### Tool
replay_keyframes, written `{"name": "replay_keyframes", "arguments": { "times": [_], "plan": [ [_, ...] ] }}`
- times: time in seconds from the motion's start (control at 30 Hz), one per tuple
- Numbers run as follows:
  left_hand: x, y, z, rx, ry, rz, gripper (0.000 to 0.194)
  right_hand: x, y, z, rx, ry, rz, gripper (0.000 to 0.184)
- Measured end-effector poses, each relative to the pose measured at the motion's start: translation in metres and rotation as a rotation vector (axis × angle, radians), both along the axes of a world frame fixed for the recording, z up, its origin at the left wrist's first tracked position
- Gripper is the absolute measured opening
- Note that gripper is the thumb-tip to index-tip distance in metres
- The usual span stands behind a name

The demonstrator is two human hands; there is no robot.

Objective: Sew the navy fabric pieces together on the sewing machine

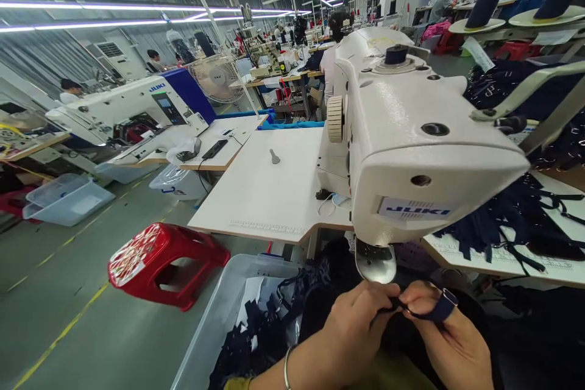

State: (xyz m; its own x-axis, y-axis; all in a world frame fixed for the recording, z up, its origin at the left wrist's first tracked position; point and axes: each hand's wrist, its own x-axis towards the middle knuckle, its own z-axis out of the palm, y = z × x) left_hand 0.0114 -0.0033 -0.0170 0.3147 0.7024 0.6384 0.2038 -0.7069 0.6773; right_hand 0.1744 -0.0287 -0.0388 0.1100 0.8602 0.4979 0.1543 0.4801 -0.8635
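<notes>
Just below the sewing machine (439,134), near its rounded metal plate (378,265), the left hand (450,332) and right hand (354,329) come close together on a dark blue strap (436,312). Both are mostly closed: thumb and fingers of each pinch the strap between them, and its looped part, with a metal buckle (450,297), lies across the left hand's fingers. A bangle (286,368) circles the right wrist. Beside the right forearm, a clear bin (214,311) holds a heap of dark straps (265,329). Left of the machine, a small grey object (274,156) lies on the white bench (256,189); a red stool (169,262) stands on the floor (68,292).
</notes>
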Motion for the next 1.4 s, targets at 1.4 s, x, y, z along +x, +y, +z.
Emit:
{"name": "replay_keyframes", "arguments": {
  "times": [1.4],
  "plan": [
    [-0.033,0.026,0.008,0.47,0.77,0.093,0.035,-0.006,0.053,0.023,-0.643,0.12,0.07,0.049]
  ]
}}
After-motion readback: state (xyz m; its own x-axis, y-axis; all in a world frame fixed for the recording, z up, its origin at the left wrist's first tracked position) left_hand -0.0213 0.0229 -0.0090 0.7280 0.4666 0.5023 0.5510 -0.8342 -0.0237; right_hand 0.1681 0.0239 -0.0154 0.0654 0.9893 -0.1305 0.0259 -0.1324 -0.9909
